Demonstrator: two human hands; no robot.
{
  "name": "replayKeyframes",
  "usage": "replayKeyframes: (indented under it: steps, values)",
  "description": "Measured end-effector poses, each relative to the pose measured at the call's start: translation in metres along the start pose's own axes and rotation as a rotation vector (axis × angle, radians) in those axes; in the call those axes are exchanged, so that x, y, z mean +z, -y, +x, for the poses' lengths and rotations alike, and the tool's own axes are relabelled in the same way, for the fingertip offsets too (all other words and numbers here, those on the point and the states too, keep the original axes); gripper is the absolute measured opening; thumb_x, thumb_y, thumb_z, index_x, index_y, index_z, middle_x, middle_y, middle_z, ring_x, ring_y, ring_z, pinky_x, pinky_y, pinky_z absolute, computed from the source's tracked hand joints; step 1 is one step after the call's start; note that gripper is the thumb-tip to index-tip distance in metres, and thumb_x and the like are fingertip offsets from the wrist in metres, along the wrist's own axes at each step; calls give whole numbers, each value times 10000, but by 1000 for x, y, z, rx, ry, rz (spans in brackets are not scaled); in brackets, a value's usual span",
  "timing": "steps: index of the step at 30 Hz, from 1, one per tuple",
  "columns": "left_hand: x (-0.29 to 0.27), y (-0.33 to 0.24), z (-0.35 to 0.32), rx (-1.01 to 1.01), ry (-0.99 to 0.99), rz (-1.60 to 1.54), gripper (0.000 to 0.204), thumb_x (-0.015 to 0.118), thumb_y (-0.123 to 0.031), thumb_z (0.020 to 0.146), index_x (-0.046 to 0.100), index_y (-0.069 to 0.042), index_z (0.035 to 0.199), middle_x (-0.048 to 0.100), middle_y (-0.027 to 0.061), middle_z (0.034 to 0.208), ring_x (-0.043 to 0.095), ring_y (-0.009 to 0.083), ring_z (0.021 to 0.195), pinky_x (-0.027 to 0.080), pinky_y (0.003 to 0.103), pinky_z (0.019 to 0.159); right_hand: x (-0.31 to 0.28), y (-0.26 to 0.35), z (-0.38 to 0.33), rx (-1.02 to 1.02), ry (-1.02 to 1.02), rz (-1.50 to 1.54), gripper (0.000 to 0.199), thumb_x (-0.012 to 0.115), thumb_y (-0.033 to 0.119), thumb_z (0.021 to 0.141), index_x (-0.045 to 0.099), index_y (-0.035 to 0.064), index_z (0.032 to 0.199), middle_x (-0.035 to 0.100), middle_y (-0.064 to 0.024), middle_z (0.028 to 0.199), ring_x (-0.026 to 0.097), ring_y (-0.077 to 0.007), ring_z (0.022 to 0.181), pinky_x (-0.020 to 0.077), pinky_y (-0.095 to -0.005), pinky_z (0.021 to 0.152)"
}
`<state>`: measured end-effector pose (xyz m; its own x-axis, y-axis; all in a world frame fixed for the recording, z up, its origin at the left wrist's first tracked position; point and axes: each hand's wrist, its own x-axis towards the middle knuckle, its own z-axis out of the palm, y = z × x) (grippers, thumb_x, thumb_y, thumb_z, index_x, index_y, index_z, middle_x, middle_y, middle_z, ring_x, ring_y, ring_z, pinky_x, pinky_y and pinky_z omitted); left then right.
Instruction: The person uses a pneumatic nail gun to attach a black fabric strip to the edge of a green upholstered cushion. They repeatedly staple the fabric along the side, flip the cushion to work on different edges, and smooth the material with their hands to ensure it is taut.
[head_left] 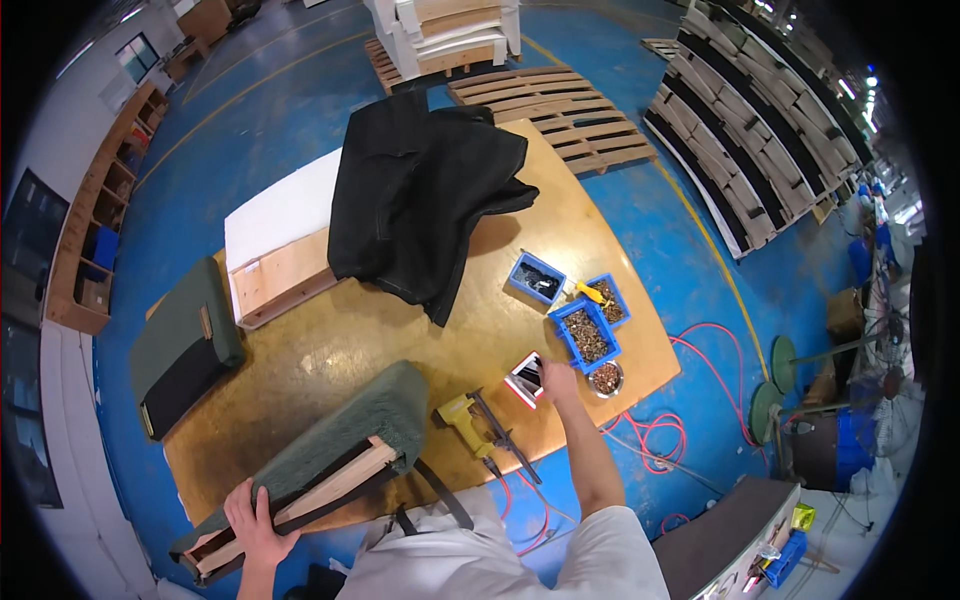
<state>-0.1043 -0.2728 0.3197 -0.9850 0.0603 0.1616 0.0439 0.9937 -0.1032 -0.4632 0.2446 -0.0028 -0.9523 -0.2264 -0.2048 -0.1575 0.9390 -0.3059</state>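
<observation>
A green upholstered furniture piece (370, 410), perhaps an armrest, lies along the near left of the table with its wooden frame showing. My left hand (258, 528) grips its near end, fingers over the fabric and thumb by the open frame. Further right, my right hand (557, 382) is at a small white and red box (522, 384) with dark contents. Its fingers are bent together there; whatever they hold is hidden. A yellow air staple gun (466, 426) lies between the green piece and the box.
Blue bins (586, 338) of small metal fasteners, a yellow-handled tool (592, 293) and a round bowl (606, 378) stand right. Black fabric (420, 200) drapes over a white-and-wood block (285, 275). Another green piece (185, 345) leans far left. Red hoses (655, 445) trail on the floor.
</observation>
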Motion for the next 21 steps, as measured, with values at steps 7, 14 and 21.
replayKeyframes:
  steps: [7,14,21]
  values:
    - [-9,5,12,-12,-1,-40,934,770,-418,751,418,-41,1529,447,285,1503,473,522,1306,368,652,1051,-59,55,-47,83,-170,599,264,815,250,870,691,25,934,721,-181,811,723,-334,785,547,-447,708]
    - [-9,15,41,-11,-44,-69,1071,837,-259,568,414,-67,1534,468,269,1486,504,508,1268,394,629,1040,43,83,-95,180,231,457,284,786,297,843,654,53,903,709,-196,858,702,-407,844,537,-510,738]
    - [-4,19,26,-36,-17,-43,1014,817,-462,641,464,-48,1497,468,271,1494,490,508,1288,379,641,1049,82,98,-64,366,22,352,183,673,231,909,685,48,918,742,-222,1014,724,-420,935,572,-557,841]
